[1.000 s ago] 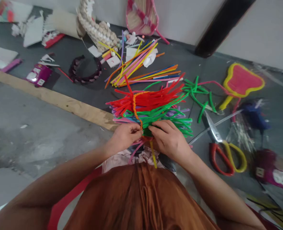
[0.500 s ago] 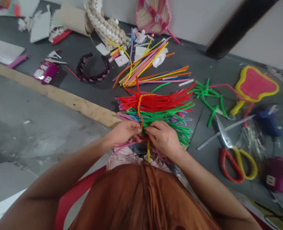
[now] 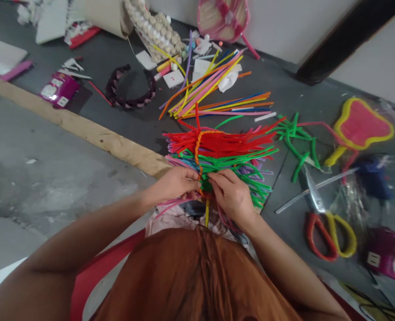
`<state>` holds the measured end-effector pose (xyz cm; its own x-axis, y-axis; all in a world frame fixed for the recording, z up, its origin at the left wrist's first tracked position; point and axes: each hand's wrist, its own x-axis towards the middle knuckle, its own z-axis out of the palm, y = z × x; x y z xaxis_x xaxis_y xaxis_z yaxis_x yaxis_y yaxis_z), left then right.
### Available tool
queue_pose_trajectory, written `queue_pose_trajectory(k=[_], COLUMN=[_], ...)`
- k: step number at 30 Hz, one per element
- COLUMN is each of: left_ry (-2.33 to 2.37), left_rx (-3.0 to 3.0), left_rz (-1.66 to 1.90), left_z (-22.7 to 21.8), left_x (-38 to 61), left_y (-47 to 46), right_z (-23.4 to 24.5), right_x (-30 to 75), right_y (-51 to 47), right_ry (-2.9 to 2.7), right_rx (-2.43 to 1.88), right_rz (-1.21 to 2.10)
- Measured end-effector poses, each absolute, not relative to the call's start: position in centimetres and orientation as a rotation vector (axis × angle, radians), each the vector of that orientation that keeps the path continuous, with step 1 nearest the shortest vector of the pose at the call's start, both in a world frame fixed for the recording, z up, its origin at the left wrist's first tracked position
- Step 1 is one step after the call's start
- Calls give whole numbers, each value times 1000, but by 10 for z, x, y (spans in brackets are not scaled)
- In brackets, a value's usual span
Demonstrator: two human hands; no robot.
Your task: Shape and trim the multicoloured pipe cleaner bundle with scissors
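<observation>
A thick bundle of pipe cleaners [image 3: 224, 151], red on top, then green, purple and pink, lies across my lap. An orange pipe cleaner [image 3: 197, 154] runs over its middle as a tie. My left hand [image 3: 175, 183] and my right hand [image 3: 232, 194] meet at the near side of the bundle, fingers pinched on the orange tie. A yellow end [image 3: 206, 216] hangs down between my hands.
Loose straight pipe cleaners [image 3: 214, 91] lie on the grey floor beyond, green bent ones [image 3: 294, 142] to the right. Scissors [image 3: 324, 214] with red and yellow handles lie at right, near a yellow-edged pink shape [image 3: 361, 127]. A dark headband [image 3: 130, 89], a purple packet [image 3: 58, 89] and a wooden strip [image 3: 83, 133] are at left.
The view has shifted a little, so everything sits slightly right and lower. My hands have stayed pinched at the tie, with small finger movements; the yellow end looks shorter.
</observation>
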<state>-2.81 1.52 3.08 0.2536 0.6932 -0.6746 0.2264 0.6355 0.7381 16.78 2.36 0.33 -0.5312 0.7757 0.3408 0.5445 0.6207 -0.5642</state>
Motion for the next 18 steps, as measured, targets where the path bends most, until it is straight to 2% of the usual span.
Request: queue_pose_trajectory(k=[12,18], left_ry=[1322,1336], left_rx=[801,720], left_rz=[336,402], left_z=[38,35], left_x=[-26,-26], left_y=[19,17], right_z=[1,1], right_x=[164,164], right_y=[22,21], right_ry=[-2327,-2325], right_rx=[-1060,-1073], right_rz=[426,485])
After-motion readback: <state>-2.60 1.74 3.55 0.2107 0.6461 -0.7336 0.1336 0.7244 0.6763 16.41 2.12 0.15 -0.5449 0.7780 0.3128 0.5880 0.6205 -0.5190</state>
